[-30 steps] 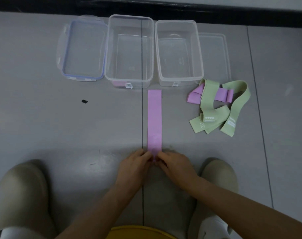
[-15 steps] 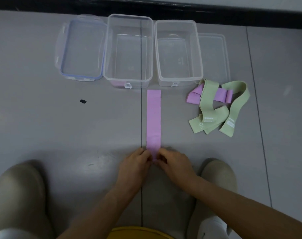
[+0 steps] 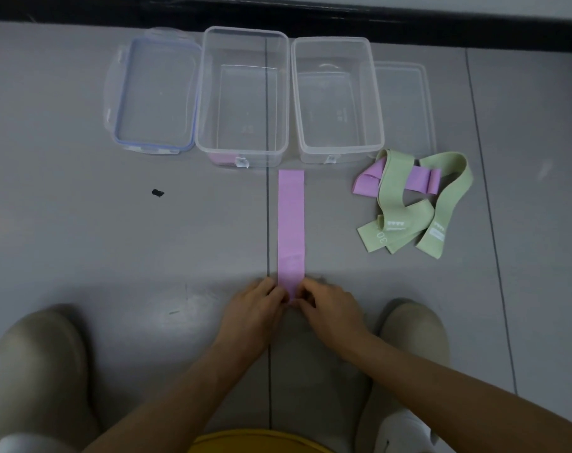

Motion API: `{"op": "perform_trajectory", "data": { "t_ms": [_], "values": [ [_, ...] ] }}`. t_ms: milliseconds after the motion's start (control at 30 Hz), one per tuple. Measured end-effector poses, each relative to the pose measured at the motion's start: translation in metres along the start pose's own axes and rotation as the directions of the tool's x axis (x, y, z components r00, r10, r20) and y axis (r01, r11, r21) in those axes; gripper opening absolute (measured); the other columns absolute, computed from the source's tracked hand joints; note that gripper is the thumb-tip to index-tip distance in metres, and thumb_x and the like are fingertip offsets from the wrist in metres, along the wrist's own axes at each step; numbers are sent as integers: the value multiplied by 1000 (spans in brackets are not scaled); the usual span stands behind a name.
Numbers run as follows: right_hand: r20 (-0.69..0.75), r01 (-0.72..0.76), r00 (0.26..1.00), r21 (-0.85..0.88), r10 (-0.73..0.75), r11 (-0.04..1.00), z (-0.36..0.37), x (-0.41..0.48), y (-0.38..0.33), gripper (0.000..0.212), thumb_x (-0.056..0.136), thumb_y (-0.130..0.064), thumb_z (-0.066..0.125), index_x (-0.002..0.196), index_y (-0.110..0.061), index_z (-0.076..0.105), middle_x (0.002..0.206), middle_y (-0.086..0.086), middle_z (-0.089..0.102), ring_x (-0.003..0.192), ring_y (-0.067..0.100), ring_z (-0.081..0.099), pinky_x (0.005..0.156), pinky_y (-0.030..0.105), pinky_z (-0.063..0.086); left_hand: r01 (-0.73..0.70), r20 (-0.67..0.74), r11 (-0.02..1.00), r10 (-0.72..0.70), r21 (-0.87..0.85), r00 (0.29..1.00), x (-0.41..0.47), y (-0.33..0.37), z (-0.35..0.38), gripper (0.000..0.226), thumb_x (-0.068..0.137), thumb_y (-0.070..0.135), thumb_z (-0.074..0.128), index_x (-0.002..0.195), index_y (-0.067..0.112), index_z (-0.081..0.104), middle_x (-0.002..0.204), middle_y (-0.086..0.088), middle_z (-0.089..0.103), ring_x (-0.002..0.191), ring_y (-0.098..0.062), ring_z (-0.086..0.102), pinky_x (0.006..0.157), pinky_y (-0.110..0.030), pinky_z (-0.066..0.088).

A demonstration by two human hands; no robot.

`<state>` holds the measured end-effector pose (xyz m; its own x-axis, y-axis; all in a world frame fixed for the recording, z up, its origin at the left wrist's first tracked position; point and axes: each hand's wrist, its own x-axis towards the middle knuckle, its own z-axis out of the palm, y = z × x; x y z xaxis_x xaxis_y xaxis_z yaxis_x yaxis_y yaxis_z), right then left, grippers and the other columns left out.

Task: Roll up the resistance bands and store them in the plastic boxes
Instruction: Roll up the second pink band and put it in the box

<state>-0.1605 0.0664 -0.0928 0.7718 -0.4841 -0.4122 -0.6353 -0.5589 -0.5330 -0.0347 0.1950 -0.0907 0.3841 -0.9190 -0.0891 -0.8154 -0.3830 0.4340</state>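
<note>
A purple resistance band lies flat and straight on the grey floor, running away from me. My left hand and my right hand pinch its near end from either side, fingers curled over it. Two clear plastic boxes stand open beyond the band: the left box shows a purple roll through its near wall, and the right box looks bare inside. A loose pile of green bands tangled with another purple band lies to the right.
A blue-rimmed lid lies left of the boxes and a clear lid lies right of them. My knees frame the hands on both sides. A small dark speck sits on the floor at the left. A dark baseboard runs behind the boxes.
Both hands have crept slightly forward along the band, and its near end looks a little shorter. Everything else is unmoved.
</note>
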Motion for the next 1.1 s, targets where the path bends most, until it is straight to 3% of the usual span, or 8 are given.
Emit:
{"op": "perform_trajectory", "data": {
  "t_ms": [167, 367, 567, 733, 833, 933, 1000, 1100],
  "values": [
    [-20, 170, 985, -116, -174, 978, -3, 1, 0, 14, 95, -38, 50, 96, -26, 58, 92, -3, 65, 79, 20, 60, 61, 40, 51, 94, 39, 992, -91, -81, 995, 5, 1, -3, 13, 81, 34, 72, 83, 29, 60, 85, 9, 61, 76, -14, 60, 56, -27, 42],
    [-28, 261, 959, -294, -281, 919, -5, 3, 7, 16, 90, -42, 57, 93, -26, 61, 83, -3, 66, 69, 20, 60, 51, 31, 47, 155, 50, 983, -151, -97, 987, 9, 1, -3, 10, 79, 33, 69, 81, 26, 61, 86, 8, 59, 80, -17, 59, 57, -30, 45],
    [5, 105, 994, -63, -105, 992, -7, 8, 2, 17, 94, -44, 57, 95, -27, 62, 92, -5, 68, 80, 16, 60, 68, 35, 51, 142, 38, 982, -139, -126, 990, 6, 0, 1, 9, 85, 34, 66, 86, 26, 61, 91, 7, 58, 83, -17, 59, 58, -32, 48],
    [21, 7, 1000, 46, -8, 999, -5, 11, 4, 12, 92, -44, 59, 92, -32, 60, 89, -10, 66, 78, 12, 58, 71, 35, 52, 67, 1, 992, -67, -110, 998, 6, -5, 3, 11, 89, 35, 60, 84, 25, 62, 88, 6, 56, 81, -17, 57, 58, -35, 47],
    [17, 1, 1000, 56, -2, 998, -5, 9, 2, 8, 93, -40, 60, 94, -32, 58, 88, -10, 66, 77, 11, 59, 71, 36, 53, 5, -4, 996, -6, -84, 1000, 6, -9, 3, 14, 88, 35, 67, 84, 24, 60, 88, 5, 56, 81, -16, 56, 56, -32, 44],
    [-15, 1, 1000, 61, 0, 998, -7, 8, 1, 10, 93, -40, 60, 97, -32, 56, 91, -10, 67, 79, 15, 61, 68, 33, 49, -10, -6, 998, 10, -62, 1000, 9, -10, 4, 15, 89, 38, 59, 84, 24, 60, 89, 4, 57, 81, -17, 57, 57, -31, 44],
    [-31, 50, 998, 31, -49, 998, -8, 9, 1, 10, 94, -40, 58, 97, -31, 59, 91, -9, 68, 79, 14, 60, 64, 28, 41, 1, -7, 998, -1, -70, 1000, 11, -8, 4, 19, 90, 39, 54, 84, 23, 62, 88, 3, 59, 80, -18, 58, 59, -32, 46],
    [-51, 155, 986, -83, -159, 984, -10, 9, 2, 15, 96, -44, 55, 96, -30, 60, 90, -7, 68, 78, 15, 59, 61, 26, 40, 23, -19, 998, -24, -53, 1000, 14, -5, 1, 10, 86, 33, 67, 84, 24, 62, 86, 3, 60, 76, -19, 60, 58, -31, 45]
  ]
}}
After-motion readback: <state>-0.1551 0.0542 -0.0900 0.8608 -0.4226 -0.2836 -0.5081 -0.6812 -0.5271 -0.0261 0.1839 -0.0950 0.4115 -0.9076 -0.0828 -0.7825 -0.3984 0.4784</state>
